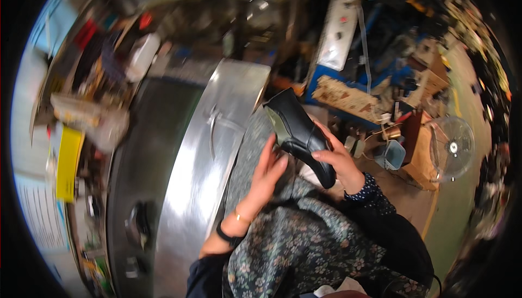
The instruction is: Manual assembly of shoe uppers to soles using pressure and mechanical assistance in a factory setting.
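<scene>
A black leather shoe (298,126) is tilted in front of my lap, its pale greenish inner side facing left. My right hand (342,159) grips it from the right, the thumb lying across the leather and the fingers behind. On the other side my left hand (266,173) is open, thumb and fingers apart, with the fingertips close to the shoe's lower left edge. Whether they touch it I cannot tell. Another dark shoe (140,224), blurred, lies on the dark conveyor belt (147,151) to my left.
A shiny metal tabletop (190,173) runs between me and the belt, with a thin pale strip (213,135) on it. Right of me stand a clear-bladed fan (453,147), a grey-blue cup (392,155) and a cardboard box (421,170). A yellow box (69,165) is far left.
</scene>
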{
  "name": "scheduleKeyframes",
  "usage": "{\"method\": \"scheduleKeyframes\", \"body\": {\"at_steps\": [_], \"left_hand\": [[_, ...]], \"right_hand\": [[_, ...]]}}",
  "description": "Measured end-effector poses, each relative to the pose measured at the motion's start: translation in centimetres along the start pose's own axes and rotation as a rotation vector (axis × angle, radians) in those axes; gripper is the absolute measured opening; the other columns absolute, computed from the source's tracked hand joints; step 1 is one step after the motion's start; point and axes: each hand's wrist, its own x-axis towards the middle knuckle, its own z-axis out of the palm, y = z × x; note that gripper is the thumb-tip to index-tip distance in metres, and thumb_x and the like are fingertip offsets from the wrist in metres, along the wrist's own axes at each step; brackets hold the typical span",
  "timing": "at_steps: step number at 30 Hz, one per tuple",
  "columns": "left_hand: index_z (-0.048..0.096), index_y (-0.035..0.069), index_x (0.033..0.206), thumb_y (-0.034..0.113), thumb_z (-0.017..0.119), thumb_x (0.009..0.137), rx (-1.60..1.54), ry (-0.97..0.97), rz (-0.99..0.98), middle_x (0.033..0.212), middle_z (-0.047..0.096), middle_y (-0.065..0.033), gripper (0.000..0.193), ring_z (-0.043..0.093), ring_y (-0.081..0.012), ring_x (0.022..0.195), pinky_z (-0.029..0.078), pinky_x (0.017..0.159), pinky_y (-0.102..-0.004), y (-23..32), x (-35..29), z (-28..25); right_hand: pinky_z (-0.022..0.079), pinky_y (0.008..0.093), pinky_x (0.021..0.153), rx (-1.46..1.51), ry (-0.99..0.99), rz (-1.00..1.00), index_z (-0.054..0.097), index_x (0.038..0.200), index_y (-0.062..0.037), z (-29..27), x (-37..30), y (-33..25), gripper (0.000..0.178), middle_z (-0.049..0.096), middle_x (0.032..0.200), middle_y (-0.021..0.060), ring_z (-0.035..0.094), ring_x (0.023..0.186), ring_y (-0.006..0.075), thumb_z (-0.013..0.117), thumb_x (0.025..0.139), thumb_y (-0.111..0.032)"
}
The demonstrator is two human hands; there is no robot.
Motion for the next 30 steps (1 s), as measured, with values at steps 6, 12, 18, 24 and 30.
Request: {"method": "scheduleKeyframes", "body": {"at_steps": [6,12,18,24,30], "left_hand": [[0.058,-0.002,0.128,0.011,0.068,0.089,1.108,-0.107,0.278,0.13,0.059,-0.0248,0.043,0.06,-0.0404,0.119,0.05,0.099,-0.0425,-2.5,-3.0,-5.5],[0.063,-0.002,0.121,0.011,0.067,0.086,1.275,-0.086,0.352,0.131,0.06,-0.0224,0.037,0.06,-0.0409,0.117,0.05,0.099,-0.0439,-4.4,-4.2,-7.2],[0.065,-0.001,0.117,0.011,0.067,0.085,1.263,-0.004,0.347,0.129,0.061,-0.021,0.034,0.062,-0.0407,0.113,0.05,0.097,-0.0446,-4.8,-3.0,-7.0],[0.067,-0.001,0.112,0.01,0.067,0.085,1.251,0.024,0.365,0.124,0.065,-0.0204,0.029,0.063,-0.0402,0.109,0.051,0.094,-0.0443,-5.0,-2.7,-7.0],[0.068,-0.002,0.111,0.008,0.067,0.085,1.289,0.03,0.387,0.122,0.065,-0.0218,0.027,0.063,-0.0404,0.11,0.052,0.094,-0.0437,-5.2,-2.4,-6.9]], "right_hand": [[0.034,0.0334,0.111,-0.647,0.348,-0.452,0.046,0.146,-0.0002,-10.0,1.5,-14.2,0.08,0.052,0.144,0.0121,0.048,0.131,0.0207,0.081,0.073,-0.007],[0.053,0.0395,0.085,-1.287,0.889,-0.539,0.056,0.141,-0.0193,-23.1,9.6,-24.6,0.073,0.058,0.123,0.0334,0.07,0.085,0.0321,0.079,0.072,-0.023],[0.052,0.0438,0.087,-1.579,1.068,-0.239,0.054,0.144,-0.0233,-26.5,13.2,-28.0,0.074,0.066,0.106,0.0293,0.067,0.091,0.0356,0.073,0.073,-0.032],[0.051,0.0455,0.093,-1.554,0.879,-0.068,0.052,0.146,-0.0294,-26.5,12.9,-30.1,0.077,0.062,0.115,0.0304,0.061,0.109,0.0399,0.072,0.071,-0.032],[0.049,0.0501,0.096,-1.829,1.06,-0.014,0.045,0.15,-0.0329,-24.6,13.1,-25.7,0.077,0.043,0.14,0.033,0.049,0.12,0.0531,0.07,0.078,-0.05]]}}
